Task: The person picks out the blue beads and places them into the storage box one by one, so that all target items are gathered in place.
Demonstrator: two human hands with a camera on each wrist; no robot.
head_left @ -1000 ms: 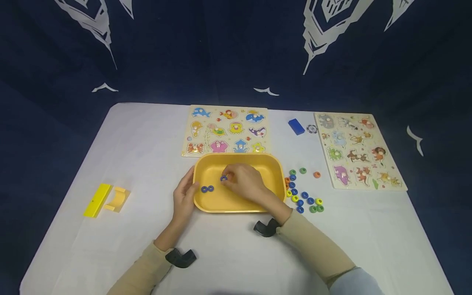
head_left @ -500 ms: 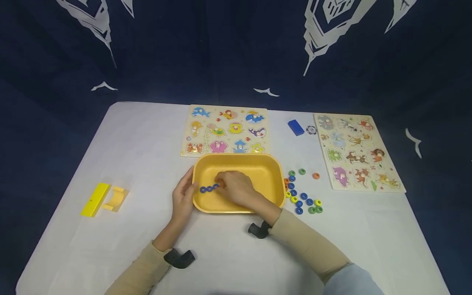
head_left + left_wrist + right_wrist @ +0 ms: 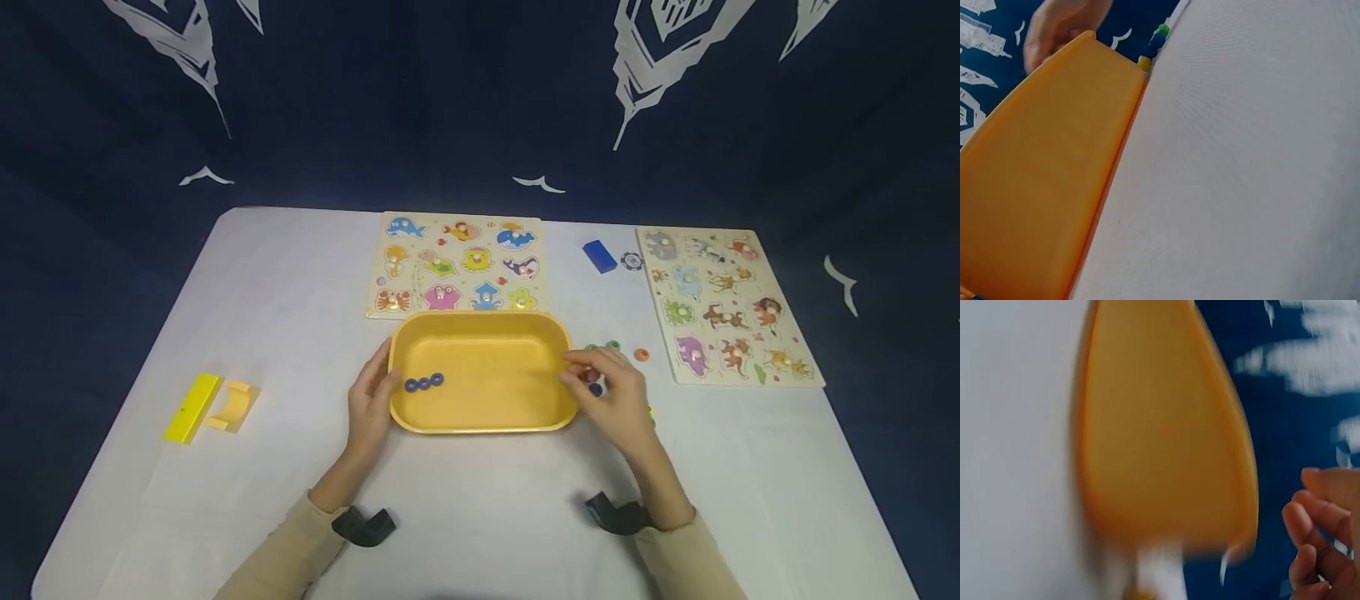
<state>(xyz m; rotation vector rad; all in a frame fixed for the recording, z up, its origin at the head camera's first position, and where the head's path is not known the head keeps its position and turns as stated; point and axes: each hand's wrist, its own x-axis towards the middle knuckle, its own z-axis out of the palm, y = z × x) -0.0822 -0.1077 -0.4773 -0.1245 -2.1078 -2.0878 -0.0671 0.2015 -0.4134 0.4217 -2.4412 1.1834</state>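
Note:
A yellow tray point(image 3: 487, 408) sits in the middle of the table, with three blue beads point(image 3: 424, 383) in a short slanting row near its left end. My left hand point(image 3: 371, 408) grips the tray's left end, thumb at the rim and fingers along the outer wall. Over the right rim hovers my right hand point(image 3: 611, 396), its fingers loosely bent with nothing between them. Beneath and behind it are loose beads point(image 3: 596, 389), mostly hidden by the hand. In the left wrist view, green, blue and yellow beads point(image 3: 1154, 45) show past the tray's far corner.
A sea-animal puzzle board point(image 3: 457, 267) lies right behind the tray. Another animal puzzle board point(image 3: 731, 308) is at the right, near a blue block point(image 3: 600, 256) and a round patterned chip point(image 3: 632, 261). At the left lie a yellow block point(image 3: 193, 408) and an arched block point(image 3: 234, 407).
My right hand set a third blue bead beside the other two, let go, and moved right to the tray's right rim. My left hand stays on the tray.

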